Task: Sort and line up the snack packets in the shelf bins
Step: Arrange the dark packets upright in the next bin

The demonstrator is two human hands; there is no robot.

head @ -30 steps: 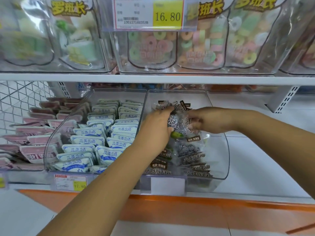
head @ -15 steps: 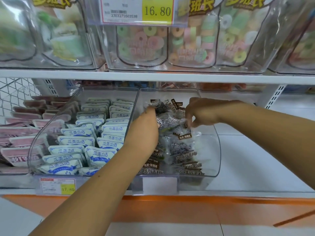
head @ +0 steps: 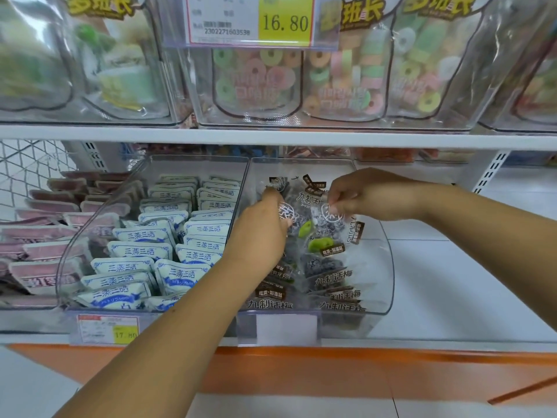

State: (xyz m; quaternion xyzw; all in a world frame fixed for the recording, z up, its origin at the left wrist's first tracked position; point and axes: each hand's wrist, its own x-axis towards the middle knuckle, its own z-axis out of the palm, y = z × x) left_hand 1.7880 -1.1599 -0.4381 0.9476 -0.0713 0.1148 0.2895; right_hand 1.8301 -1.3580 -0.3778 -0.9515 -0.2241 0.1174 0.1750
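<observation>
Two hands are in view, both inside the right-hand one of two clear bins on the lower shelf. The left hand [head: 261,233] is curled over the top of the plum packets [head: 327,267], gripping the clear film; its fingertips are hidden behind the film. The right hand [head: 372,194] is bent downward, with thumb and fingers pinched on the upper edge of a packet in the same pile. Whether one packet or two is held between the hands cannot be determined. The plum packets are stacked in the right bin [head: 384,267], overlapped front to back, so an exact count cannot be made; at least five printed labels can be read. The left bin [head: 75,251] is filled with white-and-blue packets [head: 132,251] arranged in two rows. Pink packets [head: 45,257] are lined up at far left, cut off by the frame edge. Two price tags are fitted: one marked 16.80 [head: 250,21] and one on the lower rail [head: 108,328], which is blurred. One blank label holder [head: 286,325] is mounted below the right bin.
</observation>
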